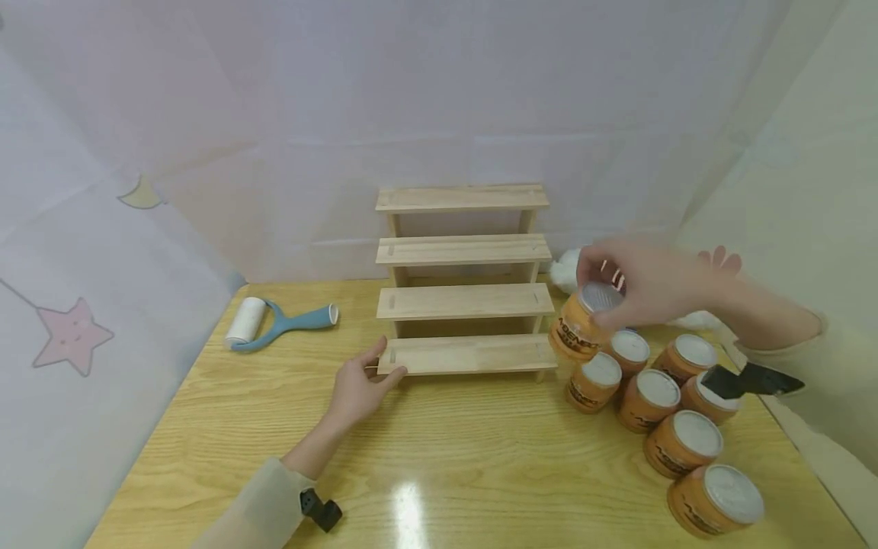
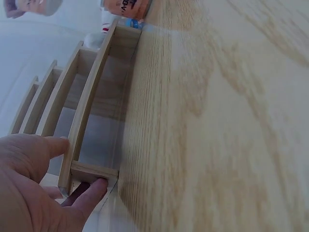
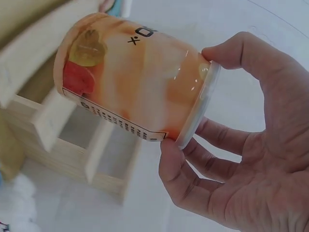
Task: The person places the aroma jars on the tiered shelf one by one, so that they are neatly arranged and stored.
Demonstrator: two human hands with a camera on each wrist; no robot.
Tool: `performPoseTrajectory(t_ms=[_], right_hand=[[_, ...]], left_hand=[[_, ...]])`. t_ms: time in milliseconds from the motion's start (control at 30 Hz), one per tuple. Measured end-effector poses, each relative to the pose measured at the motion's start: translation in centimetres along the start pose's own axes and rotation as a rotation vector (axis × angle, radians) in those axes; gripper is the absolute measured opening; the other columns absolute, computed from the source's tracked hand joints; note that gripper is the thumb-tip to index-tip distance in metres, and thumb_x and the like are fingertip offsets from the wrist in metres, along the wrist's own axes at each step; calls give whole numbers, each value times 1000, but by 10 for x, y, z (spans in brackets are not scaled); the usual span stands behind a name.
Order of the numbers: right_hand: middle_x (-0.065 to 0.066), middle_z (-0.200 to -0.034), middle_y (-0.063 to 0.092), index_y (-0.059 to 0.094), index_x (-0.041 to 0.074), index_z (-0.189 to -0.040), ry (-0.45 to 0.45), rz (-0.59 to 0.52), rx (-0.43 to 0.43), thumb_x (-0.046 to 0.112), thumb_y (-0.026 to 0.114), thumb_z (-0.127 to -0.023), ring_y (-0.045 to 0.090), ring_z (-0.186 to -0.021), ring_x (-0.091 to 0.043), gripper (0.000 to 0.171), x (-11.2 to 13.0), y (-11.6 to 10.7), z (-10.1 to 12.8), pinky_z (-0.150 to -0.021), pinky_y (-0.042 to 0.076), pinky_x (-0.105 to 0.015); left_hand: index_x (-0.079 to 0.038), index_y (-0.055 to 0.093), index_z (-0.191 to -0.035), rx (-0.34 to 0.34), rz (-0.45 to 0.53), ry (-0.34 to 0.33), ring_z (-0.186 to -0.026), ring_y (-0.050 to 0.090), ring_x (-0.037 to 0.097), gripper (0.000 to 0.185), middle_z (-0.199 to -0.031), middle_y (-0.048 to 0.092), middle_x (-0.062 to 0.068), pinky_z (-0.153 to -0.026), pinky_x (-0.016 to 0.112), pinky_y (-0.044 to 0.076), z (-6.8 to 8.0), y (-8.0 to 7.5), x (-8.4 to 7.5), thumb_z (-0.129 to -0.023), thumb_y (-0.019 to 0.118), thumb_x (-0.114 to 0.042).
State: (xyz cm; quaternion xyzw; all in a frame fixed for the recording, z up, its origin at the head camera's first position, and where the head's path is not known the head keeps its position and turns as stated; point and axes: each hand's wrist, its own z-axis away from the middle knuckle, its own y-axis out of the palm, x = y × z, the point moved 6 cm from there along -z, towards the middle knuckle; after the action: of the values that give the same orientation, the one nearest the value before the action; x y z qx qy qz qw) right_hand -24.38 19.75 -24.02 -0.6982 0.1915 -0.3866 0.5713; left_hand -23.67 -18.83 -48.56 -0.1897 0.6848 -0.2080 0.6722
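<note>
My right hand [image 1: 652, 278] grips an orange lidded can [image 1: 576, 328] by its lid end, off the table and beside the right end of the wooden step shelf [image 1: 466, 301]. In the right wrist view, thumb and fingers span the rim of the can [image 3: 135, 82], which has fruit pictures and dark print. My left hand [image 1: 360, 389] holds the left end of the shelf's lowest step. The left wrist view shows the thumb at the board's edge and fingertips [image 2: 100, 183] against the end support. All the shelf's steps are bare.
Several more orange cans [image 1: 658, 389] with pale lids stand grouped on the right of the wooden table [image 1: 439, 473]. A blue-handled roller [image 1: 284, 324] with a white head lies at the left. White fluffy material [image 1: 565, 271] sits behind the shelf's right side. Pale cloth hangs around the table.
</note>
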Motion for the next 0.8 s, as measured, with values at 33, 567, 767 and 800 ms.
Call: performPoseTrajectory(t_ms=[33, 567, 767, 800], right_hand=[[5, -87, 61, 64, 24, -92, 5, 4, -4, 15, 84, -75, 59, -82, -12, 28, 1, -7, -6, -64, 51, -26], [-10, -109, 72, 71, 10, -106, 78, 50, -30, 21, 78, -87, 70, -103, -25, 23, 12, -71, -106, -77, 54, -33], [-12, -116, 71, 70, 7, -112, 71, 57, -54, 25, 75, -89, 69, -108, -27, 29, 21, -80, -147, -80, 54, -33], [-13, -117, 71, 70, 7, -113, 69, 56, -58, 26, 74, -90, 69, -109, -27, 30, 23, -81, -153, -82, 54, -34]], left_hand=[[-7, 44, -161, 4, 2, 1, -134, 63, 42, 77, -165, 47, 16, -104, 47, 59, 0, 0, 0, -98, 80, -32], [-8, 43, -162, 13, -23, -15, -135, 62, 42, 79, -167, 46, 12, -104, 47, 60, -2, -1, 2, -98, 80, -33], [-8, 43, -162, 16, -24, -13, -136, 62, 43, 79, -167, 45, 11, -105, 48, 59, -4, -3, 3, -98, 80, -33], [-8, 42, -162, 16, -23, -12, -136, 61, 43, 79, -167, 45, 11, -105, 48, 59, -3, -3, 4, -98, 80, -34]])
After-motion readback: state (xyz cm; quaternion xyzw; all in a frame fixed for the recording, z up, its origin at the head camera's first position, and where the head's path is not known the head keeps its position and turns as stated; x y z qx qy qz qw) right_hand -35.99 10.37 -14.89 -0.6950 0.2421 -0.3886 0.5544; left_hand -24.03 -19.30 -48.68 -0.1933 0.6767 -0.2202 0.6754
